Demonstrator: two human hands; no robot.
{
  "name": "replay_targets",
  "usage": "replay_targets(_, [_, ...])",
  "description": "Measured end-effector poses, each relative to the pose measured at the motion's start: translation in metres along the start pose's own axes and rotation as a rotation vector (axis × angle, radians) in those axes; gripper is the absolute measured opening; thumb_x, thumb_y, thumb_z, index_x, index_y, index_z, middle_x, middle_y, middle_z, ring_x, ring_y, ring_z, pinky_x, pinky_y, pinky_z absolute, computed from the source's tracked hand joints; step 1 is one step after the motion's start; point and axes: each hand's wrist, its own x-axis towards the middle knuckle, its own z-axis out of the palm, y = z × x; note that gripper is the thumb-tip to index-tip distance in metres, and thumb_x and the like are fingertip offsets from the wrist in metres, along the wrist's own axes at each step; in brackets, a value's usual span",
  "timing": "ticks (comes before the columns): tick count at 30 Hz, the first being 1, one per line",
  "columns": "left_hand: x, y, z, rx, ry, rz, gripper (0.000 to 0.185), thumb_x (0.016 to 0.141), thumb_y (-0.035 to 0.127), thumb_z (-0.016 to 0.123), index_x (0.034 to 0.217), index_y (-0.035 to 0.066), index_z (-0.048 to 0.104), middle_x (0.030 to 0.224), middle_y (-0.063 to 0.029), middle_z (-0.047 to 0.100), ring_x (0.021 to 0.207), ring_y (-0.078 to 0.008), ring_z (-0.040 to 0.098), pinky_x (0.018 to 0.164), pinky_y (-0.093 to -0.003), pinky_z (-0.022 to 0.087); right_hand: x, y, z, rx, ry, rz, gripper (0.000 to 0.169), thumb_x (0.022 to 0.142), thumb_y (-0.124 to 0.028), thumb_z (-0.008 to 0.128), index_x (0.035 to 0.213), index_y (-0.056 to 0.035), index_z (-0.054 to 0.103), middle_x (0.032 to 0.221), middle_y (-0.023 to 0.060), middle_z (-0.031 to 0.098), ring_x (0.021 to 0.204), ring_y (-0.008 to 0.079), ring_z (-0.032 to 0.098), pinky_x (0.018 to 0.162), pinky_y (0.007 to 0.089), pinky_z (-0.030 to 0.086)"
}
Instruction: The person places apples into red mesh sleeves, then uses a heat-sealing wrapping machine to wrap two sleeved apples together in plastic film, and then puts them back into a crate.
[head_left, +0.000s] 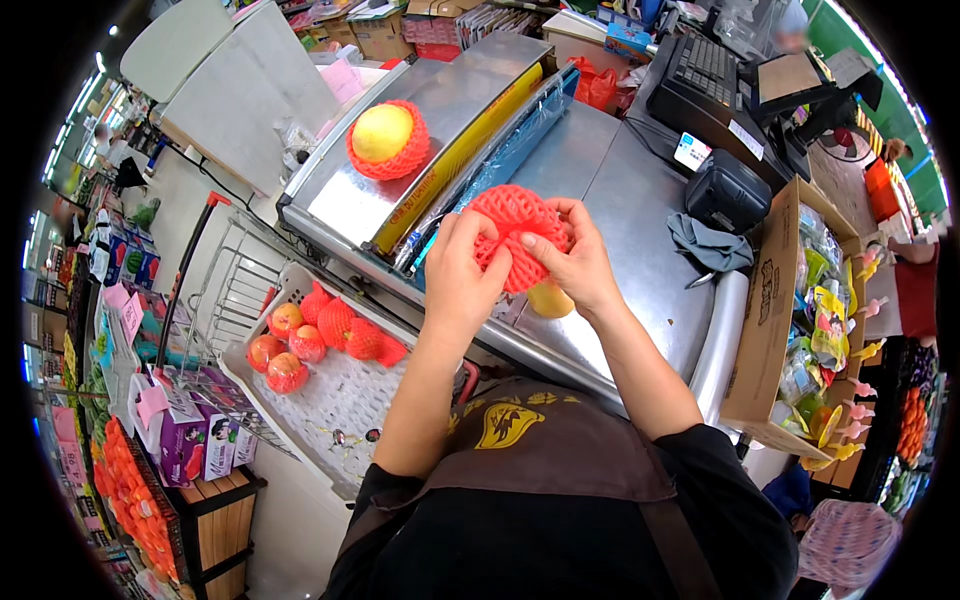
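Both my left hand (466, 274) and my right hand (576, 259) grip a red foam fruit net (517, 225), their fingertips meeting at its gathered middle above the metal counter. Whether a fruit is inside the net cannot be told. Just below it, partly hidden, a yellow fruit (551, 300) rests on the counter. Up and to the left, a large yellow fruit (381, 133) sits in an open red foam net (416, 146) on the steel surface. Red-yellow apples (286, 373) and folded red foam nets (337, 322) lie in a light plastic basket (300, 450) at the left.
A raised yellow and blue divider (465, 157) crosses the steel counter (645, 225). Toward the right are a grey cloth (709, 241), a black device (727, 191), a keyboard (703, 69) and a cardboard box (757, 337) of packaged toys or sweets. A wire shopping cart (225, 277) stands left.
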Motion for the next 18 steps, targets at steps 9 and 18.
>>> replay_targets(9, [-0.009,-0.002,-0.011,0.229,-0.292,0.061,0.038,0.073,0.000,0.059,0.110,0.008,0.058,0.132,-0.0216,0.036,0.094,-0.0396,0.058,0.080,-0.0425,0.050,0.014,-0.026,0.005,-1.081,0.025,-0.482,0.037,0.070,0.003,0.056,0.103,-0.0079,0.046,0.091,0.0178,0.047,0.064,0.0385,0.057,0.055,0.0443,0.049])
replay_targets(18, [0.018,-0.003,-0.024,0.112,-0.156,-0.006,0.030,0.073,0.015,0.064,0.099,0.001,0.063,0.100,-0.0174,0.059,0.091,-0.0337,0.059,0.079,-0.0394,0.047,0.037,-0.047,-0.002,-1.139,-0.182,-0.344,0.044,0.071,-0.012,0.070,0.108,-0.0098,0.047,0.098,0.0137,0.049,0.079,0.0360,0.057,0.067,0.0433,0.049])
